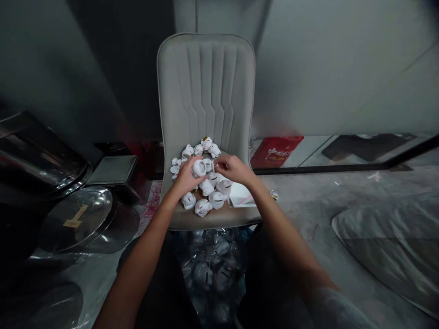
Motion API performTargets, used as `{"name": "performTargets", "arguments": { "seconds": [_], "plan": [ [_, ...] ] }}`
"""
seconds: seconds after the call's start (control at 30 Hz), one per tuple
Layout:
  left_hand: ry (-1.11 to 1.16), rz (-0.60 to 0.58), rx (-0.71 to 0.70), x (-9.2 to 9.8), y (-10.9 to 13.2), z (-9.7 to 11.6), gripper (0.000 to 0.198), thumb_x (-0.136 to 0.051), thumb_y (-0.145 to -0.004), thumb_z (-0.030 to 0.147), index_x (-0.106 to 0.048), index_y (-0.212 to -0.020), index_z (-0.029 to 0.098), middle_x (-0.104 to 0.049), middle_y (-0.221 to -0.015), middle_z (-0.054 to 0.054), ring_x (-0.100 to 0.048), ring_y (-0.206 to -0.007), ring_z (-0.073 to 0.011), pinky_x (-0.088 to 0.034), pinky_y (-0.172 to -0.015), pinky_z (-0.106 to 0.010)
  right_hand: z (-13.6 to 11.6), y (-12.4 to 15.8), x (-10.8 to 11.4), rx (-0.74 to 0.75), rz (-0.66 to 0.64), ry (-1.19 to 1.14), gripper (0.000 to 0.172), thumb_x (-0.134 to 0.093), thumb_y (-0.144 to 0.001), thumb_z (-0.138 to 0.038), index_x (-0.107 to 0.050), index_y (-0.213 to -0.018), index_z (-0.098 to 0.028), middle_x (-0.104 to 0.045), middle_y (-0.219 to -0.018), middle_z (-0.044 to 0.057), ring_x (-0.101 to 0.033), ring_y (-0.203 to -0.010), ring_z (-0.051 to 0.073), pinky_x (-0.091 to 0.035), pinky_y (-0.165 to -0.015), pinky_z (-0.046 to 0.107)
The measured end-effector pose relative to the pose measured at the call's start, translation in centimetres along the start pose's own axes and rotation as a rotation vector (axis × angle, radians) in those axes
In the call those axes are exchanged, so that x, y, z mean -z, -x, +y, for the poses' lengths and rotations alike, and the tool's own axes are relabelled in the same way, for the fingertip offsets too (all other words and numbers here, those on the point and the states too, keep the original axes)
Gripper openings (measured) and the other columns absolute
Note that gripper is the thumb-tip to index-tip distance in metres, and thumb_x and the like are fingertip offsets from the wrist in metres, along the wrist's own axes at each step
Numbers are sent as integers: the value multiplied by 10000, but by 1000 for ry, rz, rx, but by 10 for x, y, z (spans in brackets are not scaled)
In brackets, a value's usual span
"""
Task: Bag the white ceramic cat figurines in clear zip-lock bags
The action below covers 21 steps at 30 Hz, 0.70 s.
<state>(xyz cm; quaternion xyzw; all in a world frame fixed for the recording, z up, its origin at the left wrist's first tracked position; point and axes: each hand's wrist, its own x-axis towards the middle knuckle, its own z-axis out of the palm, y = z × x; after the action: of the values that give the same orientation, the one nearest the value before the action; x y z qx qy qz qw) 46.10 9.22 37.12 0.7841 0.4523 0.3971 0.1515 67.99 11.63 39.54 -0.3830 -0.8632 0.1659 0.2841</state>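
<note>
We count one left hand (187,176), one right hand (233,168), one padded gray chair (206,87), about sixteen white ceramic lucky-cat figurines (216,199), and one clear plastic bag (212,274).

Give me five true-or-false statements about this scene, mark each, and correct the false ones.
1. The left hand holds a white cat figurine. True.
2. The right hand rests on a steel lid. False: it is over the figurines.
3. The figurines lie on a grey chair seat. True.
4. A red packet sits on the seat. False: the red packet lies beyond the chair, to its right.
5. A clear bag of more figurines lies below the seat. True.
</note>
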Motion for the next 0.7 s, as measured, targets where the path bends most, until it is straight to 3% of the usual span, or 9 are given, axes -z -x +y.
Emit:
{"name": "performTargets", "arguments": {
  "seconds": [0.13, 0.27, 0.43, 0.7],
  "plan": [
    [-4, -24, -72, -15, 13, 28, 588, -787, -711, 119, -587, -1256, 216, -650, -1282, -91, -579, -1224, -286, -446, -1062, -449, -14, 26, -2, 11, -32, -84, 106, -583, -889, -211, -652, -852, -139, -619, -741, 18, -513, -666, 131, -334, -649, 244],
    [120, 81, -45, -23, 18, 42, 509, -760, -763, 175, -583, -1239, 215, -649, -1242, -89, -603, -1199, -263, -461, -1061, -432, -28, 30, -6, 23, 104, -45, 108, -563, -928, -231, -629, -955, -149, -643, -867, 42, -555, -760, 160, -361, -694, 262],
    [257, 136, 27, -25, 18, 46, 538, -785, -760, 247, -573, -1253, 219, -636, -1280, -91, -607, -1221, -255, -459, -1093, -419, -35, 36, 1, 79, 198, 55, 172, -518, -1006, -274, -642, -1045, -163, -650, -966, 72, -580, -839, 179, -395, -732, 275],
    [377, 5, 41, -20, 22, 46, 619, -823, -716, 281, -565, -1276, 236, -623, -1329, -91, -600, -1262, -269, -467, -1117, -436, -44, 43, 12, 214, 161, 236, 250, -437, -1039, -236, -671, -1051, -149, -649, -972, 115, -568, -870, 214, -403, -725, 319]
  ]
}}
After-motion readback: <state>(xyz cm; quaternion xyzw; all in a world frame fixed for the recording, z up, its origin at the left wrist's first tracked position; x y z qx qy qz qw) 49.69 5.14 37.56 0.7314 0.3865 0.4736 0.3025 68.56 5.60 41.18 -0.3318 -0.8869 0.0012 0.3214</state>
